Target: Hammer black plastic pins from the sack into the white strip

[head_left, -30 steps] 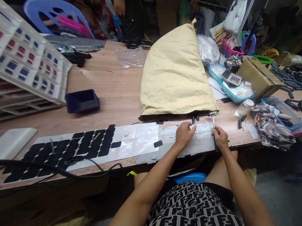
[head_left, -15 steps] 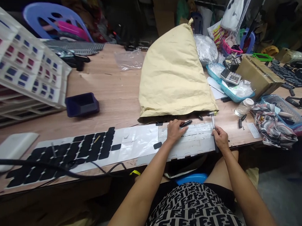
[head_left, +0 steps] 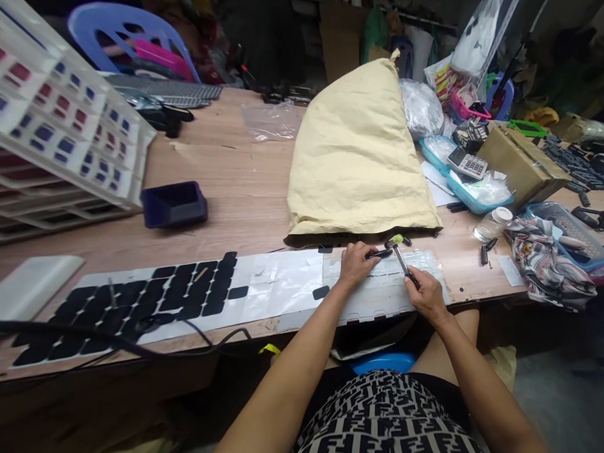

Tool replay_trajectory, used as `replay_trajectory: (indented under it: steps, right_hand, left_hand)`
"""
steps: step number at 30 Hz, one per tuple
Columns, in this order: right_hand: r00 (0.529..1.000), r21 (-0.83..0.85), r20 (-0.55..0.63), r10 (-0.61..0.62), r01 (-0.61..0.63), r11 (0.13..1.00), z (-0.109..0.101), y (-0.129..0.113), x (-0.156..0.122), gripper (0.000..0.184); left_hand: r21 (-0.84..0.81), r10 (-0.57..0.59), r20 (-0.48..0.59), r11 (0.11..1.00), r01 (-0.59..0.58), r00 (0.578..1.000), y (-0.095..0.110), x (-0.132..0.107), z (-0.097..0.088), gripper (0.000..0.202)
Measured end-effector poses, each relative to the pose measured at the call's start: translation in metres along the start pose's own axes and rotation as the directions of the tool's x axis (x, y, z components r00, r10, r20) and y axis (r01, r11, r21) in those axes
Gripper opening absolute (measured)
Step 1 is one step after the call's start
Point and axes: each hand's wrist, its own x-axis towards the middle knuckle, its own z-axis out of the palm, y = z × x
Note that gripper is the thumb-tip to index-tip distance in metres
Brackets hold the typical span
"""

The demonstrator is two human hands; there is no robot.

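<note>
Working near close edge of tabletop [head_left: 243,204], approx. mid-piece by the look of it. Grasping slim black part [head_left: 380,254] in fingers of L hand [head_left: 355,263], near far edge of white board [head_left: 379,294], just in front of yellow sack [head_left: 362,156]. Gripping hammer [head_left: 400,259] by handle in R hand [head_left: 426,295], fingers wrapped round it, w/ head right by tip of black part; can't tell if touching. Prob. not done w/ this one: not put down, hammer up close. Can't make out any change on it, too small. Also nearby: loose black piece [head_left: 407,241] just beside hammer head, plus a couple of spare bits [head_left: 483,254] near jar [head_left: 493,223]; can't tell if finished or waiting.
</note>
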Motion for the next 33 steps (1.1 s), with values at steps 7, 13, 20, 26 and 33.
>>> replay_trajectory:
  steps: [7, 13, 20, 26, 33]
  right_hand:
    - [0.999, 0.032, 0.021, 0.047, -0.047, 0.998, 0.006, -0.004, 0.000, 0.036]
    - [0.995, 0.059, 0.086, 0.049, -0.054, 0.997, 0.011, -0.015, 0.001, 0.037]
    - [0.975, 0.218, -0.025, 0.221, -0.210, 0.953, -0.009, 0.018, 0.011, 0.036]
    - [0.927, 0.429, -0.071, 0.369, -0.305, 0.850, -0.019, 0.050, 0.016, 0.029]
    - [0.928, 0.504, -0.041, 0.371, -0.301, 0.810, -0.014, 0.054, 0.015, 0.030]
  left_hand:
    - [-0.012, 0.007, -0.002, 1.000, -0.007, 1.000, 0.000, 0.000, 0.000, 0.017]
    - [-0.008, -0.005, -0.001, 1.000, 0.005, 1.000, 0.001, 0.000, -0.001, 0.018]
    - [-0.022, 0.000, 0.012, 1.000, 0.000, 1.000, -0.001, -0.001, 0.000, 0.016]
    - [-0.054, 0.031, 0.007, 0.998, -0.031, 0.999, 0.000, -0.001, -0.004, 0.016]
    - [-0.432, 0.371, 0.109, 0.853, -0.292, 0.922, 0.017, -0.112, -0.024, 0.017]
